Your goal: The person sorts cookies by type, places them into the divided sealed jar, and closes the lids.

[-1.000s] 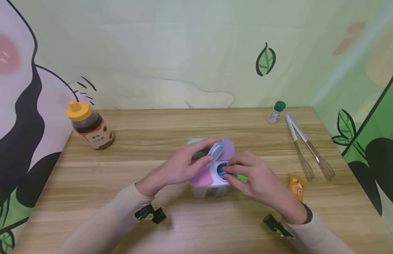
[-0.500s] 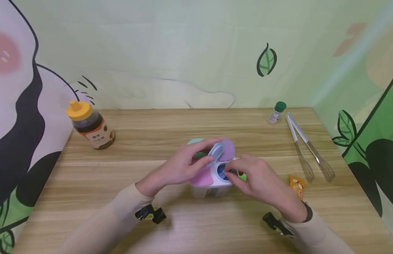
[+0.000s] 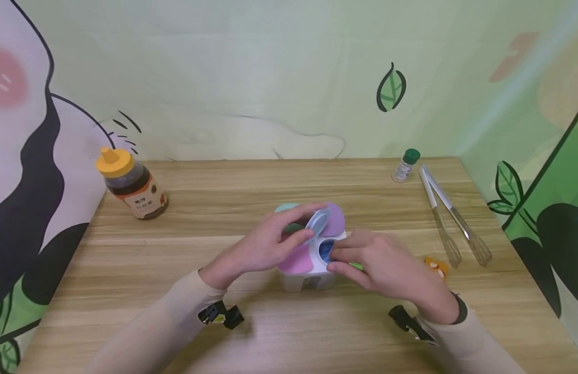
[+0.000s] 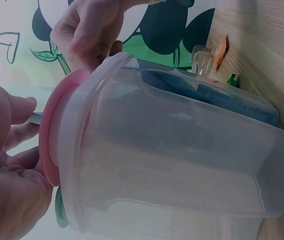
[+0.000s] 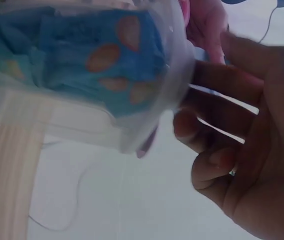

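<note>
A translucent container (image 3: 291,282) with several coloured lids stands mid-table. My left hand (image 3: 265,244) pinches its raised light-blue lid (image 3: 318,223) between thumb and fingers. Blue packets (image 5: 102,57) with almond pictures fill the compartment under that lid, as the right wrist view shows through the clear wall. Over that compartment's mouth is my right hand (image 3: 387,265), its fingertips at the rim and partly inside. The right wrist view shows nothing gripped between those fingers. Pink (image 3: 297,259) and purple (image 3: 334,221) lids lie closed; the green lid (image 3: 286,207) is mostly hidden by my left hand.
At the left stands a brown jar (image 3: 139,192) with a yellow spout cap. A small green-capped shaker (image 3: 404,167), metal tongs (image 3: 452,213) and an orange packet (image 3: 437,267) lie to the right. Something bright green (image 3: 357,266) shows behind my right hand.
My right fingers have spread from a pinch on the blue packet and lowered at the opening. The right wrist has shifted slightly, covering more of the orange packet. My left hand stays still.
</note>
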Demonstrator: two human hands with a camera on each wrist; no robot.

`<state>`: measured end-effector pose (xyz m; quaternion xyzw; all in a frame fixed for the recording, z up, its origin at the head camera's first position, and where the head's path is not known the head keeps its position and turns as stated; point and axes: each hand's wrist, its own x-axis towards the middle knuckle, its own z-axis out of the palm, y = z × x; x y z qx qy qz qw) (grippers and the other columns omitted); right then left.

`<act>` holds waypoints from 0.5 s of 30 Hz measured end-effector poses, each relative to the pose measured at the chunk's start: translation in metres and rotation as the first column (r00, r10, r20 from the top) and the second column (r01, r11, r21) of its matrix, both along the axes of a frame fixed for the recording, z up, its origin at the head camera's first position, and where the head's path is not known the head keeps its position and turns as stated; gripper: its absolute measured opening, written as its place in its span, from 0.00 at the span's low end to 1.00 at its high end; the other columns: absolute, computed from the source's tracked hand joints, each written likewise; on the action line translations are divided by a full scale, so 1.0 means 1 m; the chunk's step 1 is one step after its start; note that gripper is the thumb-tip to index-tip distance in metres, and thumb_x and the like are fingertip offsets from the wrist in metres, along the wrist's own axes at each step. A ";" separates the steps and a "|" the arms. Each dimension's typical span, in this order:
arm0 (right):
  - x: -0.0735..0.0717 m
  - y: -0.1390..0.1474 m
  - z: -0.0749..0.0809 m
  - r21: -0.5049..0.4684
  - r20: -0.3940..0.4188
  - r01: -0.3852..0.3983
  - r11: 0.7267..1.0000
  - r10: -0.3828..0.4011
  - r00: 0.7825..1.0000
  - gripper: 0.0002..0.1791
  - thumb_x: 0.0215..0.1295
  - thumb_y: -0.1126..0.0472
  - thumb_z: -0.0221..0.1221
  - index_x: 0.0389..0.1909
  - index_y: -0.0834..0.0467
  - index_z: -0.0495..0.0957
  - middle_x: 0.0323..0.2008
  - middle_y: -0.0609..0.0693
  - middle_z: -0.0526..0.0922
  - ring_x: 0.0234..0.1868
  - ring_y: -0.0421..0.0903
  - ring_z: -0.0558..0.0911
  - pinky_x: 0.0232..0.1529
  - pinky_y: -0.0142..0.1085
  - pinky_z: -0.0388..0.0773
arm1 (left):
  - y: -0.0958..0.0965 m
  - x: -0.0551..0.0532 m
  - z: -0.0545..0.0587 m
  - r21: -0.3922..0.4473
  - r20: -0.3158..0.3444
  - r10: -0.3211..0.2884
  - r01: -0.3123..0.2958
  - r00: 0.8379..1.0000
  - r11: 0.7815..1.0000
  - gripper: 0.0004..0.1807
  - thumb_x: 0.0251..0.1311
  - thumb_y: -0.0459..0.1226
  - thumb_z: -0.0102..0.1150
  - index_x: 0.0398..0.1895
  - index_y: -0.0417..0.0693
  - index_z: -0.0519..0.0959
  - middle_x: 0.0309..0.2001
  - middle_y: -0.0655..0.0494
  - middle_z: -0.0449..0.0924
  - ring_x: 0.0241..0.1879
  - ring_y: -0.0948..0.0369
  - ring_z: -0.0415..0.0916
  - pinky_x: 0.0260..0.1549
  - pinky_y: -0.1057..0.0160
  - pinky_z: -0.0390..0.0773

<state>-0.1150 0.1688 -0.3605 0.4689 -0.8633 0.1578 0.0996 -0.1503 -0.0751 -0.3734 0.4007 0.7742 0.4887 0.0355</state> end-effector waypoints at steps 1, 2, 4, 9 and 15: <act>0.000 0.001 0.002 0.024 0.011 -0.005 1.000 0.005 1.000 0.17 0.68 0.46 0.58 0.40 0.53 0.87 0.41 0.44 0.87 0.44 0.41 0.84 0.42 0.37 0.84 | 0.000 0.000 0.000 -0.001 -0.001 0.000 0.000 1.000 1.000 0.26 0.70 0.34 0.52 0.70 0.47 0.66 0.64 0.53 0.74 0.60 0.62 0.73 0.56 0.64 0.77; 0.000 0.002 0.004 0.049 0.019 -0.009 0.999 0.008 1.000 0.19 0.69 0.44 0.56 0.41 0.53 0.87 0.42 0.45 0.87 0.46 0.42 0.85 0.43 0.39 0.84 | 0.000 0.000 0.001 -0.002 -0.002 0.001 -0.001 1.000 1.000 0.26 0.70 0.34 0.52 0.70 0.47 0.66 0.64 0.53 0.74 0.60 0.62 0.73 0.56 0.64 0.77; -0.001 0.002 0.007 0.089 0.041 -0.016 0.996 0.013 0.999 0.20 0.69 0.42 0.55 0.44 0.53 0.86 0.44 0.45 0.87 0.48 0.43 0.85 0.46 0.40 0.83 | -0.001 0.000 0.001 -0.005 -0.004 0.006 -0.006 1.000 1.000 0.26 0.70 0.34 0.52 0.70 0.48 0.66 0.64 0.53 0.74 0.60 0.62 0.73 0.56 0.64 0.77; -0.003 -0.003 0.008 0.163 0.055 -0.033 0.986 0.025 0.998 0.19 0.68 0.42 0.56 0.42 0.51 0.86 0.41 0.41 0.87 0.43 0.39 0.84 0.42 0.37 0.84 | -0.001 0.000 0.001 -0.018 -0.005 0.016 -0.016 1.000 1.000 0.26 0.70 0.35 0.52 0.70 0.48 0.66 0.64 0.55 0.74 0.60 0.62 0.73 0.56 0.64 0.77; -0.006 -0.006 0.006 0.151 0.144 -0.025 0.988 0.003 0.990 0.16 0.69 0.44 0.57 0.39 0.50 0.86 0.39 0.40 0.86 0.38 0.35 0.83 0.39 0.34 0.83 | 0.001 0.001 0.002 -0.031 0.008 0.016 -0.015 1.000 0.999 0.26 0.70 0.35 0.52 0.71 0.50 0.66 0.64 0.55 0.74 0.59 0.63 0.74 0.55 0.65 0.77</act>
